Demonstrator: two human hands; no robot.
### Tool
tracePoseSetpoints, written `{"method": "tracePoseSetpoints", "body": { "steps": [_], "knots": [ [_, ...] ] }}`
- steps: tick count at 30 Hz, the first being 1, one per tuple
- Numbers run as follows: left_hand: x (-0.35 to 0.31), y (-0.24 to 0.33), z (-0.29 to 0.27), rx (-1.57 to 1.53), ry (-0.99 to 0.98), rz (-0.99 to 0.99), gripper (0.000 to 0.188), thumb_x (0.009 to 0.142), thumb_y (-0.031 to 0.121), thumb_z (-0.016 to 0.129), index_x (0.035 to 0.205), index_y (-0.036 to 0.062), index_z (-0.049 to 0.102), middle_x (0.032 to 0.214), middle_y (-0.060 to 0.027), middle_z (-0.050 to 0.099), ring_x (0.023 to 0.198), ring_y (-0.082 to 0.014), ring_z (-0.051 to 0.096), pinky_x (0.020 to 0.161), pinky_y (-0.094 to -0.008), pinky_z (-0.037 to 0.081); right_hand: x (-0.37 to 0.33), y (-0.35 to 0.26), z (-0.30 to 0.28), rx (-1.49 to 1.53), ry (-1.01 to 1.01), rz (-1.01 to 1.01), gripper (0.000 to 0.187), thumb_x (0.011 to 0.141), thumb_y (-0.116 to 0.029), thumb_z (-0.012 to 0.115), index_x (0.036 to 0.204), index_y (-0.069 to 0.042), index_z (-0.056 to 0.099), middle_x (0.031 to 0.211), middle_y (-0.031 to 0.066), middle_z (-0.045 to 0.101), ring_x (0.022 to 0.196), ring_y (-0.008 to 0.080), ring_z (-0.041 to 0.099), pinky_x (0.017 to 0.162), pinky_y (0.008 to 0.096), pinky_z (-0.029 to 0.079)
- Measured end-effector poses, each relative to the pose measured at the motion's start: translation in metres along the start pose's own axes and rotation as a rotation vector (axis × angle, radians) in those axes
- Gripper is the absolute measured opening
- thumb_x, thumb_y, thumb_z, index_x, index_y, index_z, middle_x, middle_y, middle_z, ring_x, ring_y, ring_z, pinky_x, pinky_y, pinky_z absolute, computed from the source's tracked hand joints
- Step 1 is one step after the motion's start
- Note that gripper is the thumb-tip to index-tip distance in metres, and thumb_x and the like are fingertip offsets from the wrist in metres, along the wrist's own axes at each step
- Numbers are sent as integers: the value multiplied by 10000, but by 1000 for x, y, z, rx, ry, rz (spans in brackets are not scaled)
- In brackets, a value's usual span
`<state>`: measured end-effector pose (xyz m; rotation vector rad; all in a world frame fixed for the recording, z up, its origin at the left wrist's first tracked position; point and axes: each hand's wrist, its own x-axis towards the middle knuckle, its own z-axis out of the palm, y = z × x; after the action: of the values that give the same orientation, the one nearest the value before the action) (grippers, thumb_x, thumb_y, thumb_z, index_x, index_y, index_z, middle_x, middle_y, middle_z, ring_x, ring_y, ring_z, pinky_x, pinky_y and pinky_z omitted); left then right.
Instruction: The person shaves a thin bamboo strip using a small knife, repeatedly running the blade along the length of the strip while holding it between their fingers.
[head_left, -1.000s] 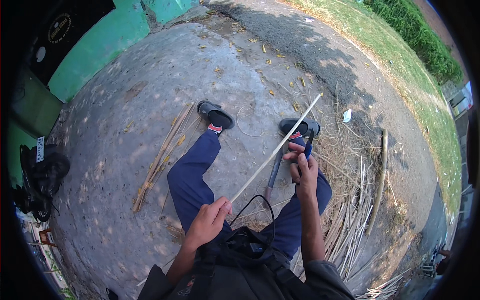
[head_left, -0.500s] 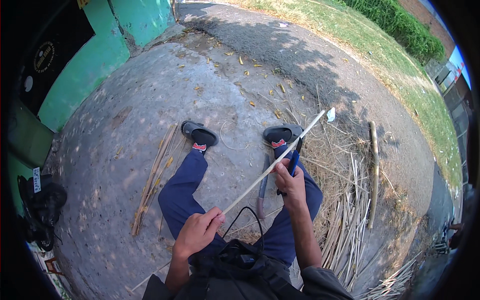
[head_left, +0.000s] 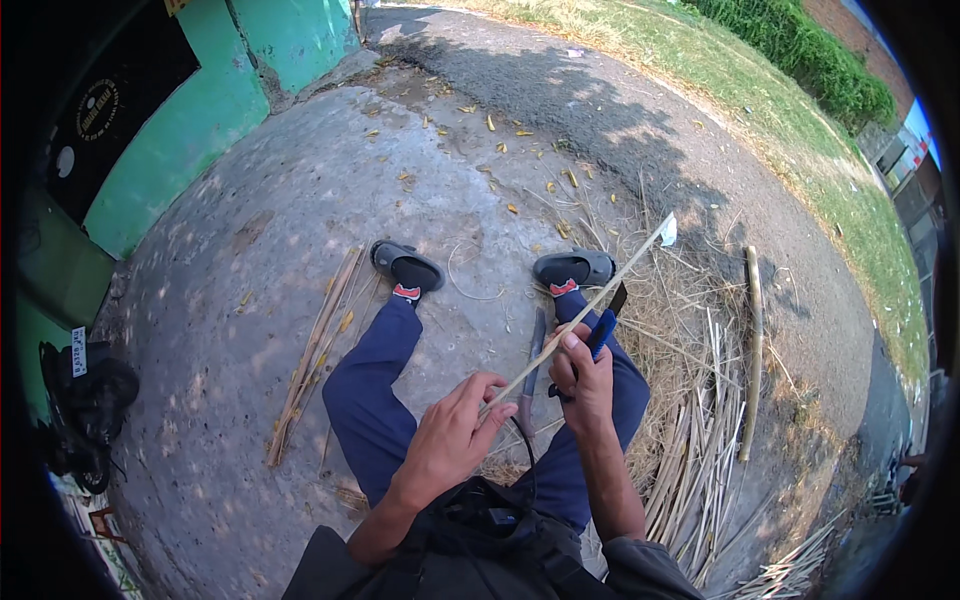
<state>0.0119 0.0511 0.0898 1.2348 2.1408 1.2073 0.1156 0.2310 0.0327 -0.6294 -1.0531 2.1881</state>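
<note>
A thin pale bamboo strip (head_left: 633, 266) slants across in front of me, its far end pointing up and to the right. My left hand (head_left: 447, 436) has its thumb and fingers closed around the strip's near end. Further along, my right hand (head_left: 583, 378) pinches the strip and also holds a blue utility knife (head_left: 602, 334) in its fist. The knife's dark blade points away from me, close beside the strip; whether they touch I cannot tell. Between my legs, a larger knife (head_left: 537, 345) with a brown handle lies on the ground, partly hidden by my right hand and the strip.
Brown split lengths (head_left: 316, 355) lie left of my legs. On the right are pale strips (head_left: 703, 430) in a heap over straw-like shavings (head_left: 655, 365), with a thick pole (head_left: 752, 350) beyond. A green wall (head_left: 165, 165) stands at the far left, a black bag-like bundle (head_left: 88, 400) below it.
My left hand has moved right and forward, closer to my right hand. The strip has shifted slightly right with it, and the view has turned a little.
</note>
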Motion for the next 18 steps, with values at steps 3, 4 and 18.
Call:
{"method": "tracePoseSetpoints", "body": {
  "steps": [3, 4, 18],
  "knots": [
    [2, -14, 2, -100, -98, -78, 201, 1076, 181, 634, 1135, -9, 666, 735, -136, 643, 562, -270, 610, 583, -386, 472, -4, -3, 6, -113, 44, -11, 307, 1033, -277, 705, 1151, 5, 679, 633, -71, 491, 507, 15, 334, 482, 230, 226],
    [1, -15, 3, -98, -96, -84, 201, 1076, 181, 634, 1135, -9, 666, 735, -136, 643, 562, -270, 610, 583, -386, 472, -6, -8, 8, -220, 22, -103, 316, 1042, -275, 691, 1176, 12, 684, 674, -53, 539, 534, 17, 358, 495, 228, 259],
    [-1, -15, 1, -168, -47, -77, 293, 1120, 217, 531, 1008, -16, 668, 721, -167, 617, 594, -326, 602, 615, -398, 460, -31, 5, -8, -1271, -213, -546, 290, 984, -304, 758, 1128, -59, 699, 880, 137, 744, 712, 345, 730, 613, 404, 556]
  ]
}}
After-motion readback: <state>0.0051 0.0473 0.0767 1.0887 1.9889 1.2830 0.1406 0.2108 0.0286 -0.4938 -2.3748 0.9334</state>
